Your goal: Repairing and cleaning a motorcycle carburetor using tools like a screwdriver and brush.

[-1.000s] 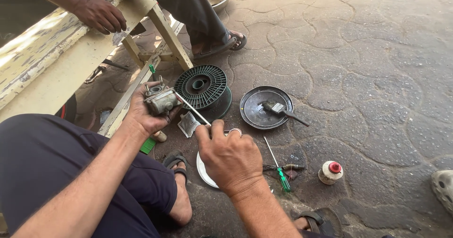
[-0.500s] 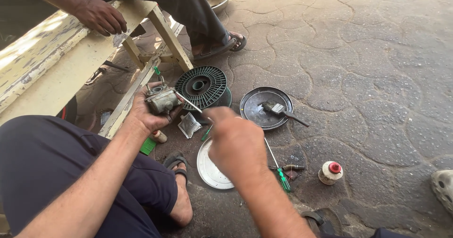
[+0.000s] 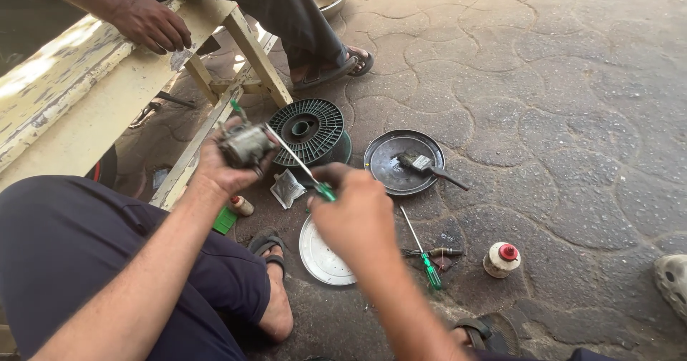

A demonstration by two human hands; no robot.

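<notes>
The left hand (image 3: 222,162) grips a small metal part (image 3: 245,143) raised for access. From 4 o'clock, the right hand (image 3: 356,211), closed on a screwdriver (image 3: 300,166), aims its tip there.

left hand (image 3: 230,162) raised, gripping, right hand (image 3: 356,214) clenched

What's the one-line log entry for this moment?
left hand: grips small metal part | right hand: holds green-handled screwdriver, tip at part | ground: second screwdriver, dark dish
</notes>
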